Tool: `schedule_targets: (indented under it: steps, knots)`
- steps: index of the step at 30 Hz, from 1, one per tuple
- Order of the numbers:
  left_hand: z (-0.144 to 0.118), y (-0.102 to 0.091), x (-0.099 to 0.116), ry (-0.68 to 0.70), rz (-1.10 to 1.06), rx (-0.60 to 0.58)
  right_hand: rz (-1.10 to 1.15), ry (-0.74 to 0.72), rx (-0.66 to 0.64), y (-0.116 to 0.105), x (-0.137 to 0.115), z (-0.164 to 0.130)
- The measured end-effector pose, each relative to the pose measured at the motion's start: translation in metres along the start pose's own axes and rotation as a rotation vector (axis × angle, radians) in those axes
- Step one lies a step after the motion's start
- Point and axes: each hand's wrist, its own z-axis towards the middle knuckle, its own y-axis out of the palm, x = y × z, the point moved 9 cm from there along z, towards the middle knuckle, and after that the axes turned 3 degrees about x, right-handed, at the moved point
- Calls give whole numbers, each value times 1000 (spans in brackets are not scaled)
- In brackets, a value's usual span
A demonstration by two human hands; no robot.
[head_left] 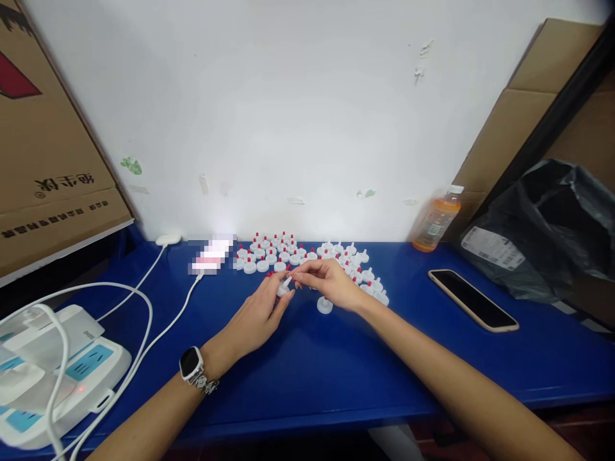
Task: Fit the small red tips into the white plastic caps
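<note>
The left hand (257, 314), a watch (191, 363) on its wrist, has its fingers curled in and pinches a small white cap (284, 287) between thumb and fingertips, just above the blue table (336, 371). The right hand (331, 282) meets it from 3 o'clock, fingers nearly closed, its fingertips on the spout end of that same cap. A second white cap (325, 305) lies on the table under the right palm, at 5 o'clock from the held one.

At 12 o'clock from the hands, near the wall, sits a cluster of caps (273, 251) with red tips; at 1 to 3 o'clock is a cluster (365, 275) mostly white.

Far left, a cardboard box (52, 160) bears printed characters too slanted to read. A power strip (57, 371) with white cables lies at 8 o'clock. At 2 o'clock stands an orange drink bottle (436, 221), label illegible; a phone (472, 299) lies face up at 3 o'clock, with a black bag (552, 230) beyond it carrying a white shipping label, unreadable.
</note>
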Motion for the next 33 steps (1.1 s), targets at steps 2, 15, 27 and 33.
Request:
schedule_targets:
  steps: [2, 15, 27, 33]
  knots:
    - [0, 0, 0, 8, 16, 4, -5, 1, 6, 0, -2, 0]
    - [0, -6, 8, 33, -71, 59, 106, -17, 134, 4, -2, 3]
    - [7, -2, 4, 44, -118, 105, -190, -207, 158, 11, -31, 0]
    - [10, -4, -13, -87, -7, 78, -410, -193, 218, -38, -43, 46]
